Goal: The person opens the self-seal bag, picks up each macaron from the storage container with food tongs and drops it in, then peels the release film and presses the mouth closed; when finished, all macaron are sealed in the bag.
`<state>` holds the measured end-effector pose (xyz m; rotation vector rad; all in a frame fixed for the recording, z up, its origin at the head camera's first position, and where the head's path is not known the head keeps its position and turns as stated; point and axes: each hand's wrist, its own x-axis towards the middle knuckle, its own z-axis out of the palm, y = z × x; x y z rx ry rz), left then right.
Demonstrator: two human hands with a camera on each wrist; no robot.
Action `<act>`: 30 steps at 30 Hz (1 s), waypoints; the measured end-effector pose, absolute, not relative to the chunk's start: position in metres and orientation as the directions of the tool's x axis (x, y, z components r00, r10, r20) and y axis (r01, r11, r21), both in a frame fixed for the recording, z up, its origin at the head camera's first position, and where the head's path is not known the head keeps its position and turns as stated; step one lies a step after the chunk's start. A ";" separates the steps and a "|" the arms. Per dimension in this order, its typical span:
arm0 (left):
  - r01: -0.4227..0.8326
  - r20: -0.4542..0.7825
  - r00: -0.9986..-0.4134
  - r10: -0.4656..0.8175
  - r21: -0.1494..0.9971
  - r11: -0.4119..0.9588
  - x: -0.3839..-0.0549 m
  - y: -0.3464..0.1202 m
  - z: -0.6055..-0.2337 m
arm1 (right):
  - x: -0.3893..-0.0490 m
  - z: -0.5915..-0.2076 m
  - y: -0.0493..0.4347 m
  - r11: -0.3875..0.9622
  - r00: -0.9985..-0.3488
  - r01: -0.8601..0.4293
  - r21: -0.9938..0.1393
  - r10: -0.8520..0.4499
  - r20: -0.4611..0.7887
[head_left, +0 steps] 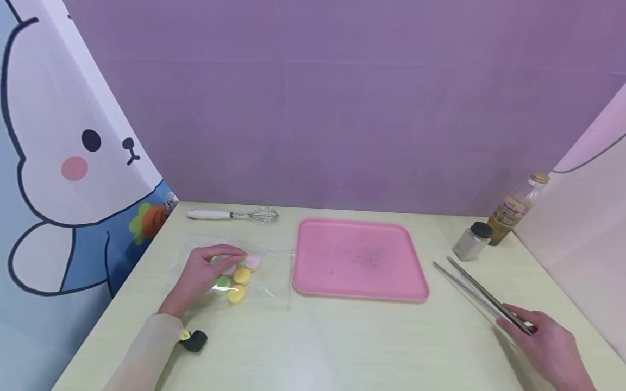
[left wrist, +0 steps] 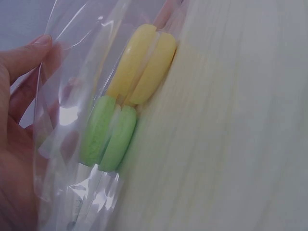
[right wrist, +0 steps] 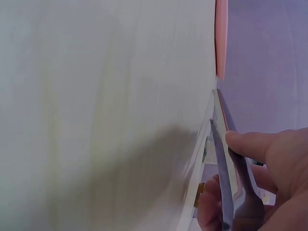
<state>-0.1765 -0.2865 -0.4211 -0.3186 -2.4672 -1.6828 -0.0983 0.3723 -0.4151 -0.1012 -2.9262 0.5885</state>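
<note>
Your left hand [head_left: 202,269] is pinching the clear bag [head_left: 274,282] of macarons [head_left: 242,276] on the tabletop [head_left: 313,347], right hand [head_left: 548,342]'s gripping metal tongs [head_left: 489,295]. Pink tray [head_left: 357,260] sits smack between them, whisk [head_left: 210,214] behind the bag, jar [head_left: 470,244] and bottle [head_left: 511,212] beyond the tongs.

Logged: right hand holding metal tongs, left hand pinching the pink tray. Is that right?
Not quite: the left hand pinches the clear bag, as the left wrist view shows, not the pink tray. The right hand does hold metal tongs.
</note>
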 end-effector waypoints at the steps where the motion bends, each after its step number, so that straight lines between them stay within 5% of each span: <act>1: 0.251 0.232 -0.968 0.097 0.901 0.354 -0.177 -0.287 -0.421 | -0.099 -0.416 0.374 0.921 -0.988 0.035 -0.387 0.091 0.128; 30: 0.253 0.234 -0.967 0.096 0.897 0.362 -0.177 -0.287 -0.422 | -0.103 -0.428 0.389 0.937 -0.999 -0.014 -0.349 0.001 0.044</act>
